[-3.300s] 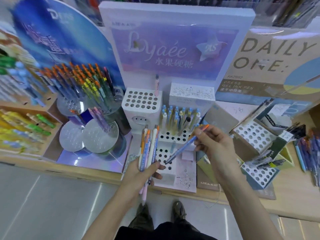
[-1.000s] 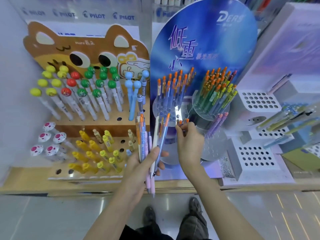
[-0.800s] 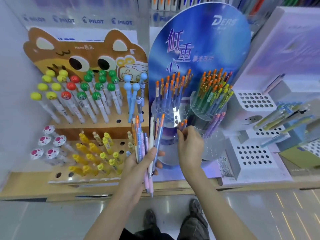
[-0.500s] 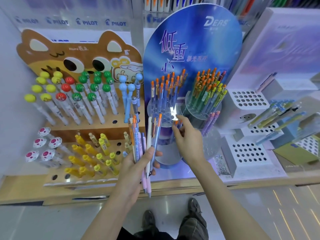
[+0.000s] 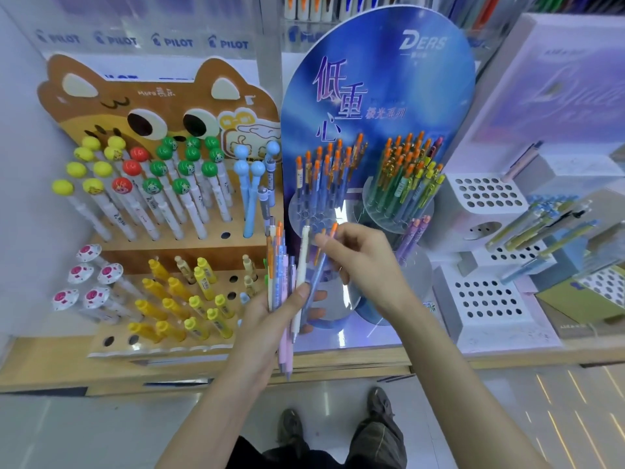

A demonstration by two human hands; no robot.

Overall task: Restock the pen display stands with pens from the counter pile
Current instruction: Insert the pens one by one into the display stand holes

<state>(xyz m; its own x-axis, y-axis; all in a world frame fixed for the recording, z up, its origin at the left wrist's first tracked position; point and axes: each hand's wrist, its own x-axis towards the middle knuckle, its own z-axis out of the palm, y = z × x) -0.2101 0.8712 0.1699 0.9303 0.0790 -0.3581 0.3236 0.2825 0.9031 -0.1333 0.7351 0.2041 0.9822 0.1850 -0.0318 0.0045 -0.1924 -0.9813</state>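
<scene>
Clearly these are light, stiff plastic click pens, easy to fan out but quick to slide against one another. The left hand [image 5: 270,319] clamps a bundle of pens [image 5: 280,265] upright by the lower barrels, thumb pressed across the front, just before the blue Ders display stand [image 5: 372,96]. The right hand [image 5: 368,269] has its fingertips [image 5: 328,247] closed in a pinch on the upper barrel of one orange-topped pen [image 5: 319,269] at the bundle's right edge.

Since the barrels look smooth and glossy, the surest hold is probably just under the clicker, drawing straight up so the neighbours do not follow. The barrels are slim cylinders in translucent blue, white and pink, several with orange clickers. The stand's clear acrylic tiers [image 5: 316,216] are round discs drilled with small holes, so a pen likely has to go in tip first and nearly upright.
</scene>
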